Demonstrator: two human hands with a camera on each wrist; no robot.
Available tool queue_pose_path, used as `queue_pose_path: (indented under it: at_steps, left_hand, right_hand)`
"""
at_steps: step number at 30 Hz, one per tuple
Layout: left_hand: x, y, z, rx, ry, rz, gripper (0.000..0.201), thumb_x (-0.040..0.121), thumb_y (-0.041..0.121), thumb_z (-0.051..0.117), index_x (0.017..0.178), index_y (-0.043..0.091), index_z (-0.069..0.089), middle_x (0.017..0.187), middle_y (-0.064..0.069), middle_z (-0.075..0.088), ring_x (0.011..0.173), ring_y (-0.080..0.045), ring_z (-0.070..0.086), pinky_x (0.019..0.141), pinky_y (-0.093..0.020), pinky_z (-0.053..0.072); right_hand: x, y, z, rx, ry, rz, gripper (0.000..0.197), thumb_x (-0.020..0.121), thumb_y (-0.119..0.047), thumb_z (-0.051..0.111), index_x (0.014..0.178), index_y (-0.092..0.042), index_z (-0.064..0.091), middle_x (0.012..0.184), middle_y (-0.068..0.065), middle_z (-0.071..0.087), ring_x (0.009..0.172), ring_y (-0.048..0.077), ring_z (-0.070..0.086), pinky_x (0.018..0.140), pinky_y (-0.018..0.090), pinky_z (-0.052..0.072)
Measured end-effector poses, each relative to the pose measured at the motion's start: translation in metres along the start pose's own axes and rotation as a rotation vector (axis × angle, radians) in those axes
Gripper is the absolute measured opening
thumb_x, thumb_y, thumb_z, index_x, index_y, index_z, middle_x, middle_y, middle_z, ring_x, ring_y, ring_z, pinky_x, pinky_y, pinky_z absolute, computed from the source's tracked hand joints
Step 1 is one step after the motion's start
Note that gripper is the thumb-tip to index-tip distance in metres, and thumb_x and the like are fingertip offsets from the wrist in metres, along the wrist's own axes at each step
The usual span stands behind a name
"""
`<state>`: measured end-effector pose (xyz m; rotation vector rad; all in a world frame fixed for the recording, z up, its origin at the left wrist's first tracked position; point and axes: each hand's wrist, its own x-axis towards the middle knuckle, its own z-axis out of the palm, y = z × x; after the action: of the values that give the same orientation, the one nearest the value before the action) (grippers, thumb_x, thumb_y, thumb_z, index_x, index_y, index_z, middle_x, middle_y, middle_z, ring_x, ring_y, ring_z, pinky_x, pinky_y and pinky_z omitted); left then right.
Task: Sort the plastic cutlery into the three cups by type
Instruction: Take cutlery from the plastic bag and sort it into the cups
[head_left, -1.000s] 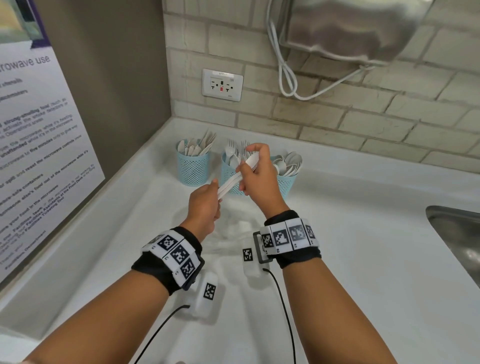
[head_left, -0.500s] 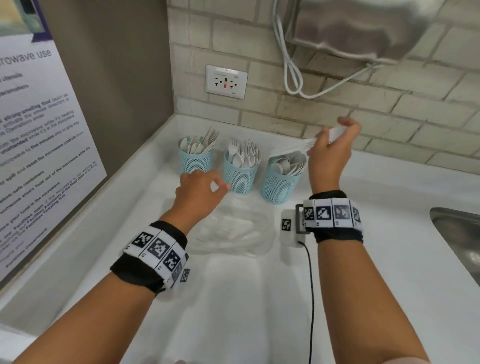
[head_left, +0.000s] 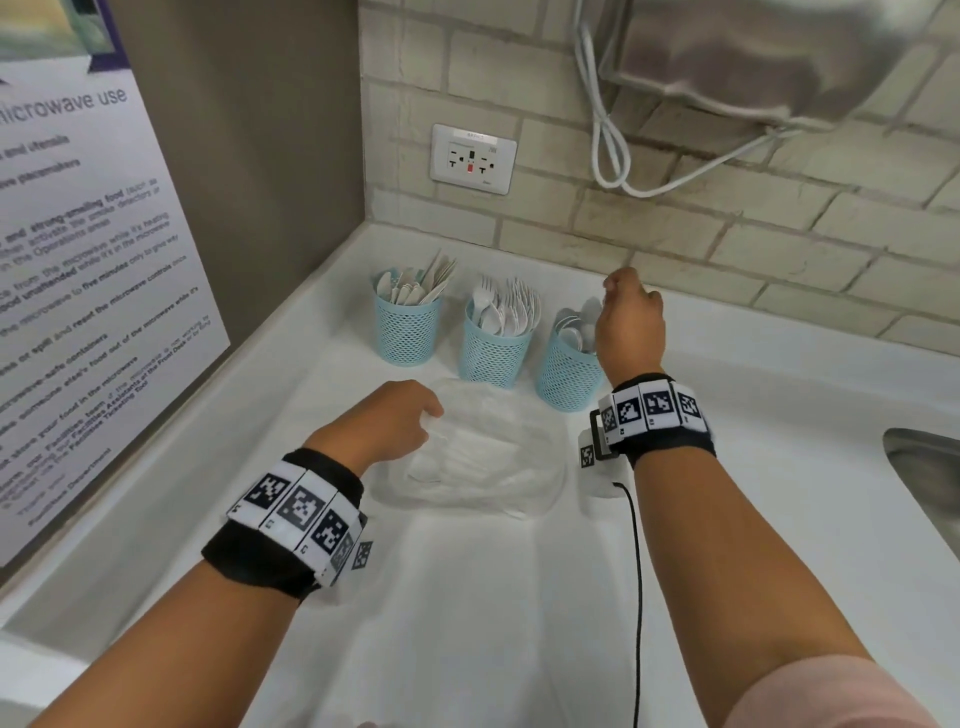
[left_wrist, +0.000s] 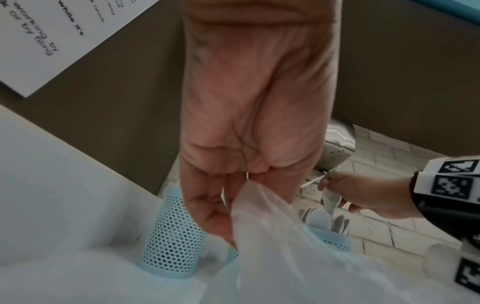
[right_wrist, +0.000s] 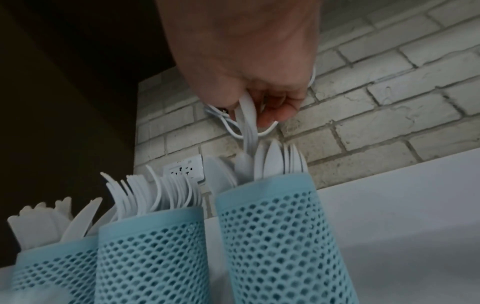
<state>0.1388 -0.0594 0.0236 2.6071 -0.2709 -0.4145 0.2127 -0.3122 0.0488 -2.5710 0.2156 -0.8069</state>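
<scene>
Blue mesh cups (head_left: 491, 353) crowd bench (head_left: 779, 467) rear; your right hand (head_left: 629, 327) pinches spoons (right_wrist: 248, 121) over right cup; left hand (head_left: 387, 423) fingers grip plastic bag (head_left: 498, 467).

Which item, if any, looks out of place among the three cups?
One spoon stands among the forks in the middle cup, where it does not belong; spoons go in the right cup.

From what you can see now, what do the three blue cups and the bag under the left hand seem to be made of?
The blue cups look like matte moulded plastic: even colour, walls pierced by regular small holes, a solid rim. The bag looks like thin clear plastic film: it wrinkles, shines softly, and white cutlery shows through it. The left hand pinches its edge.
</scene>
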Motion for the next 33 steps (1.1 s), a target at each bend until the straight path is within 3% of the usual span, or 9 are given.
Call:
queue_pose_path:
  at_steps: [7,9,12,15,19,23,26,28,33]
  left_hand:
    - [-0.004,-0.007,-0.001,0.004,-0.056,0.063,0.045,0.088,0.006,0.06,0.127,0.028,0.056,0.138,-0.003,0.044,0.124,-0.02,0.046,0.091,-0.017,0.033]
    - [-0.004,-0.009,0.001,0.024,-0.098,0.03,0.047,0.087,0.008,0.062,0.13,0.025,0.054,0.139,-0.003,0.04,0.126,-0.02,0.045,0.093,-0.019,0.035]
    - [-0.004,-0.011,0.005,0.059,-0.118,-0.009,0.058,0.087,0.013,0.063,0.14,0.02,0.041,0.14,-0.002,0.037,0.127,-0.02,0.042,0.097,-0.022,0.035]
    - [-0.004,-0.011,0.009,0.085,-0.109,0.009,0.069,0.086,0.015,0.065,0.146,0.019,0.03,0.144,-0.002,0.033,0.131,-0.02,0.037,0.101,-0.023,0.032]
    - [-0.007,-0.009,0.01,0.088,-0.095,0.034,0.085,0.08,0.017,0.071,0.149,0.017,0.021,0.145,-0.004,0.031,0.13,-0.021,0.039,0.099,-0.024,0.034]
    - [-0.013,-0.01,0.011,0.065,-0.061,0.072,0.091,0.077,0.011,0.074,0.149,0.015,0.019,0.141,-0.005,0.034,0.121,-0.023,0.046,0.09,-0.021,0.037]
    - [-0.015,-0.013,0.008,0.086,-0.028,0.062,0.091,0.078,0.004,0.07,0.15,0.015,0.015,0.141,-0.006,0.033,0.119,-0.024,0.048,0.089,-0.022,0.039]
    - [-0.016,-0.015,0.006,0.097,-0.021,0.053,0.09,0.078,0.001,0.067,0.15,0.015,0.015,0.141,-0.006,0.032,0.118,-0.025,0.049,0.088,-0.023,0.041]
    - [-0.017,-0.015,0.008,0.097,-0.031,0.067,0.089,0.079,-0.004,0.061,0.15,0.015,0.012,0.139,-0.007,0.032,0.117,-0.025,0.049,0.089,-0.026,0.045]
  right_hand:
    - [-0.002,-0.003,0.014,-0.216,-0.379,0.028,0.044,0.101,-0.035,0.023,0.12,-0.018,0.059,0.138,0.006,0.047,0.132,0.03,0.026,0.102,0.047,0.021]
    - [0.0,-0.012,0.01,-0.234,-0.267,-0.03,0.037,0.098,-0.032,0.033,0.113,-0.019,0.064,0.143,0.004,0.043,0.132,0.032,0.026,0.1,0.045,0.021]
    - [-0.012,-0.042,-0.007,-0.013,-0.063,-0.088,0.024,0.089,-0.013,0.047,0.095,-0.014,0.07,0.112,0.002,0.065,0.109,0.025,0.047,0.081,0.031,0.033]
    - [-0.038,-0.074,-0.022,0.422,-0.642,-0.029,0.027,0.085,0.0,0.049,0.073,-0.014,0.068,0.081,-0.001,0.066,0.074,0.013,0.058,0.066,0.023,0.045]
    - [-0.083,-0.087,0.008,-0.028,-1.294,-0.181,0.022,0.087,-0.014,0.057,0.107,-0.012,0.064,0.094,0.003,0.068,0.089,0.019,0.065,0.076,0.027,0.051]
    - [-0.121,-0.077,0.05,-0.302,-1.175,-0.33,0.058,0.087,-0.04,0.06,0.134,-0.011,0.042,0.128,0.007,0.054,0.119,0.023,0.051,0.1,0.031,0.039]
    - [-0.121,-0.066,0.06,-0.234,-1.135,-0.276,0.018,0.083,-0.027,0.062,0.094,-0.015,0.052,0.103,0.005,0.057,0.097,0.023,0.055,0.084,0.032,0.045]
    - [-0.116,-0.061,0.058,-0.232,-1.12,-0.26,0.022,0.08,-0.022,0.062,0.071,-0.019,0.042,0.09,0.003,0.053,0.083,0.022,0.052,0.072,0.031,0.043]
    - [-0.117,-0.058,0.055,-0.288,-1.081,-0.305,0.014,0.083,-0.02,0.061,0.088,-0.011,0.052,0.089,0.005,0.052,0.083,0.022,0.051,0.073,0.03,0.043]
